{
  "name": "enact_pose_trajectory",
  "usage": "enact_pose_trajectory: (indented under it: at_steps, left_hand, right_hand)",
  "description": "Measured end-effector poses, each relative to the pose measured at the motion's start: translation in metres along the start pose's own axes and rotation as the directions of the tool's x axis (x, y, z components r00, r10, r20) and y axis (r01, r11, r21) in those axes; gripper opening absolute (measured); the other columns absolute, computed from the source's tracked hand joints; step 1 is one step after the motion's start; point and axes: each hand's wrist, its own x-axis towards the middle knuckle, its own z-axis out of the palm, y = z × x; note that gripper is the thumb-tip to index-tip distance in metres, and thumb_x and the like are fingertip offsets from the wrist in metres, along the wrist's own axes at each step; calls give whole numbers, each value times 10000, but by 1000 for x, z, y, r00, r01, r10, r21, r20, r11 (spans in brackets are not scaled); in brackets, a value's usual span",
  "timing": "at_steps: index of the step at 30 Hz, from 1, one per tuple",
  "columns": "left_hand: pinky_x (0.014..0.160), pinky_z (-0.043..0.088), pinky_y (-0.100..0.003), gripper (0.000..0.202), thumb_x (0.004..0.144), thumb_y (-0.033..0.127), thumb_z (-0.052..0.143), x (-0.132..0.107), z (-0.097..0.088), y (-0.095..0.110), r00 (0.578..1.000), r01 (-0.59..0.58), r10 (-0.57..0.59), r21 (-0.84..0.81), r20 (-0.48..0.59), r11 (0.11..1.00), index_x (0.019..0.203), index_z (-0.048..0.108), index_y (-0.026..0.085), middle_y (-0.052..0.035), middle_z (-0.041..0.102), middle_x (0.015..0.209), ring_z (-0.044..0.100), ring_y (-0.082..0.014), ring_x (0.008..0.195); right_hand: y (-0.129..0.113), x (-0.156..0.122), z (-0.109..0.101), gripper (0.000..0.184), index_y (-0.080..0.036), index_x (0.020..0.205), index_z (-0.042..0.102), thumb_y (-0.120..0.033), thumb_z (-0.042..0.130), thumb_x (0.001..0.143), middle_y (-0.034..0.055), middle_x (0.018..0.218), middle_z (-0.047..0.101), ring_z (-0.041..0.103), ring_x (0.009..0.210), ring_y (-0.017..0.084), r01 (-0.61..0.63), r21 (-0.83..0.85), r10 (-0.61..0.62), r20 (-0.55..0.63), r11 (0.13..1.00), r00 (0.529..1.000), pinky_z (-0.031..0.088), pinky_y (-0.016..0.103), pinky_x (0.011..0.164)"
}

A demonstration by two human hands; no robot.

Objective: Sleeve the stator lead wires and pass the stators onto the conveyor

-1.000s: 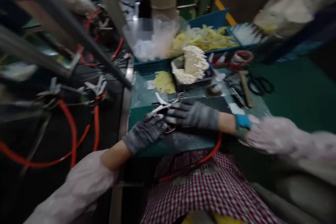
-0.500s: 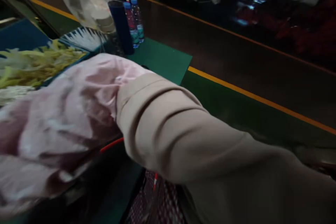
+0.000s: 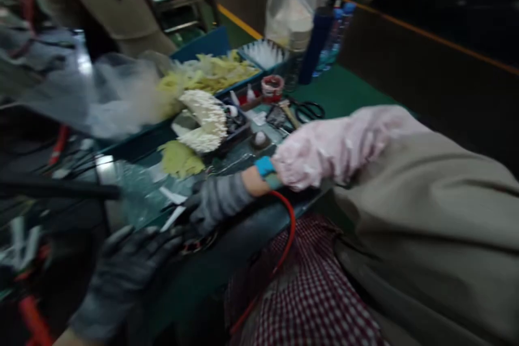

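Note:
In the head view my left hand [image 3: 125, 270], in a grey glove, is at the lower left with its fingers stretched out toward the other hand. My right hand [image 3: 217, 203], also gloved in grey, is curled at the near edge of the bench. White strips [image 3: 174, 208] stick out beside its fingers, and something dark lies under them; motion blur hides what it holds. Just beyond the hands are a yellow-green glove-like bundle [image 3: 180, 159] and a curved bundle of white-tipped sticks [image 3: 208, 121]. A pink sleeve cover [image 3: 320, 151] and a blue band [image 3: 264, 166] are on my right arm.
Yellow pieces [image 3: 219, 73] fill a blue bin at the back, beside a tray of white nozzles [image 3: 263, 54]. Black-handled scissors [image 3: 310, 112], a tape roll [image 3: 272, 88] and a dark blue flask [image 3: 316, 46] stand to the right. A red hose [image 3: 290, 232] loops below my right arm.
The view has swung left and down. Both gloved hands and the cluttered bench have come into sight; before, mostly my sleeve and the bench's far corner showed.

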Motion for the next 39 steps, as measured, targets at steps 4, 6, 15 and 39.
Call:
enact_pose_trajectory:
  at_steps: [4,6,15,39]
  left_hand:
    - [1036,557,-542,268,904,291,655,-30,-20,-5,965,-255,261,126,-32,959,965,800,508,115,843,952,764,-282,1016]
    - [1039,513,-537,91,875,441,793,-24,-28,7,937,-344,349,124,-16,931,961,804,413,55,835,947,735,-306,1037]
    - [1283,279,-695,731,827,749,780,59,-13,57,995,41,-16,-245,103,969,1367,709,262,-111,762,1262,640,-378,1284]
    - [1344,101,-741,156,1051,301,625,25,22,90,938,-221,171,-139,-301,965,1094,762,362,25,837,1061,705,-285,1264]
  right_hand:
    - [7,0,8,138,-248,1095,782,-164,794,987,-43,1359,797,667,1370,129,589,120,-599,74,799,797,457,428,1253]
    - [23,-14,26,191,-268,1126,785,-132,752,996,-10,1443,769,659,1416,168,662,125,-663,-42,739,747,462,471,1266]
    - [57,-81,59,404,-227,1474,656,-311,530,1100,105,1353,808,798,1218,263,168,433,-39,-290,886,956,660,464,1077]
    - [28,-69,49,336,-292,1349,680,-318,664,1015,100,1259,733,718,1207,275,444,485,-9,-668,753,744,633,451,1026]
